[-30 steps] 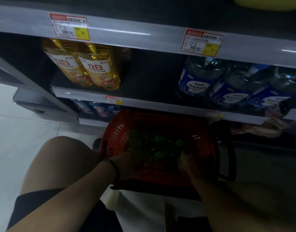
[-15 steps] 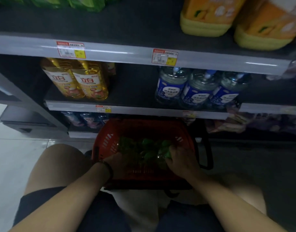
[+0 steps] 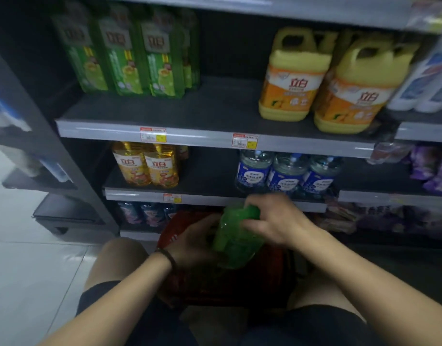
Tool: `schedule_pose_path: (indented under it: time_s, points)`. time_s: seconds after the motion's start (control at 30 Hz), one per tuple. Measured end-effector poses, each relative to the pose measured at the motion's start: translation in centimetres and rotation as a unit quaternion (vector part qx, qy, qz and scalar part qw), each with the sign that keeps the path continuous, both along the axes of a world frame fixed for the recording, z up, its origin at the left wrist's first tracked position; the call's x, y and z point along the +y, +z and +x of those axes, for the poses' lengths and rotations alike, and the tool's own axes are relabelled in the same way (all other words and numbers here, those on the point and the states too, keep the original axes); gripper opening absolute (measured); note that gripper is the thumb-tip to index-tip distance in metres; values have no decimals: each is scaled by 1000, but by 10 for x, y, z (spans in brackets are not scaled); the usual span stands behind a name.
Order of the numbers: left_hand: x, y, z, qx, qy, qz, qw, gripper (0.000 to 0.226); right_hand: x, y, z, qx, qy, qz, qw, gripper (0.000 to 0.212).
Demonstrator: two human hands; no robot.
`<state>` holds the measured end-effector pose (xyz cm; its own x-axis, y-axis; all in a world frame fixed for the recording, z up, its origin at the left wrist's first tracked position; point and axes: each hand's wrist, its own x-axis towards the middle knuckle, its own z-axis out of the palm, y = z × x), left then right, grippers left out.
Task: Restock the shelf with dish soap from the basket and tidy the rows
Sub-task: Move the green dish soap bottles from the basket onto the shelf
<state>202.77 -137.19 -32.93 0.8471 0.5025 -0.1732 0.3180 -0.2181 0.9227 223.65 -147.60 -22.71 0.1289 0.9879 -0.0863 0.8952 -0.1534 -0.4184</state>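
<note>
Bottle (image 3: 236, 242) of translucent green plastic is gripped by left hand (image 3: 193, 243) and right hand (image 3: 273, 221).

Both hands, left hand (image 3: 190, 242) & right hand (image 3: 272, 218), grip green soap bottle (image 3: 236, 237) (over red basket (image 3: 170, 236)).

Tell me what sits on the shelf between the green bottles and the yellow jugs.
Nothing: in the head view, the shelf is bare dark board between the green bottles and the yellow jugs.
</note>
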Motion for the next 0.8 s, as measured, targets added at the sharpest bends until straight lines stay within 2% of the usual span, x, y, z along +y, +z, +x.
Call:
schedule_pose_path:
  time_s: [0.1, 0.23, 0.33, 0.43, 0.5, 0.57, 0.63, 0.8]
  points:
    - [-2, 23, -1, -47, 54, 23, 997, 78, 11, 51, -17, 7, -6, 44, 999, 40]
    - [7, 50, -15, -102, 109, 15, 989, 69, 26, 101, -32, 19, -2, 69, 997, 27]
    - [10, 71, -29, -125, 159, 12, 979, 65, 40, 113, -34, 87, 2, 92, 992, 30]
    - [23, 84, -45, -159, 216, -9, 963, 72, 52, 106, -34, 179, -22, 132, 975, 63]
    - [33, 100, -56, -187, 231, -14, 955, 73, 62, 98, -38, 227, -17, 98, 969, 79]
    - [45, 116, -67, -209, 238, -23, 948, 71, 74, 86, -49, 261, 8, 46, 964, 84]
    - [60, 131, -77, -220, 249, -31, 943, 72, 89, 75, -64, 291, 30, 28, 956, 82]
    - [113, 160, -98, -232, 271, -45, 933, 79, 135, 74, -100, 382, 3, 78, 921, 62]
